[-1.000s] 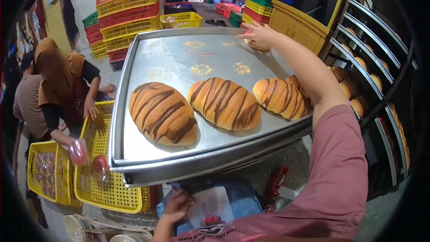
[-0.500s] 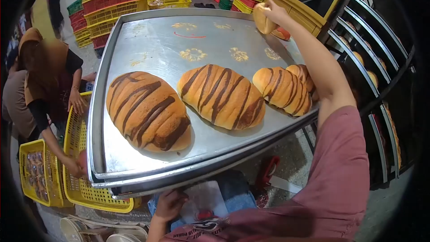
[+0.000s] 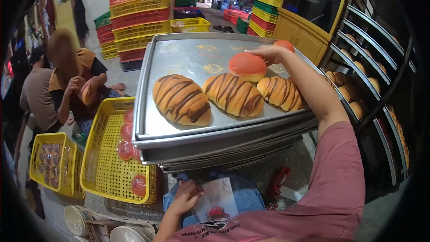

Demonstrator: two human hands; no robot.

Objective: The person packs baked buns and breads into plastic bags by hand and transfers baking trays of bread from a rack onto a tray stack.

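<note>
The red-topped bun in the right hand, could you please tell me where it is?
In the head view, the red-topped bun is right of centre, in the right hand over the metal tray, just beyond the striped breads.

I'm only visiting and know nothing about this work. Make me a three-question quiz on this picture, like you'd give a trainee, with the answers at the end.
1. Multiple choice: what is the right hand holding?
A) a yellow crate
B) a red-topped bun
C) a slipper

2. True or false: the left hand is resting on the top tray.

3. Fill in the blank: the large breads along the near side of that tray have dark ____ across their tops.

Key:
1. B
2. False; it is below the tray, beside a pale bag.
3. stripes
</note>
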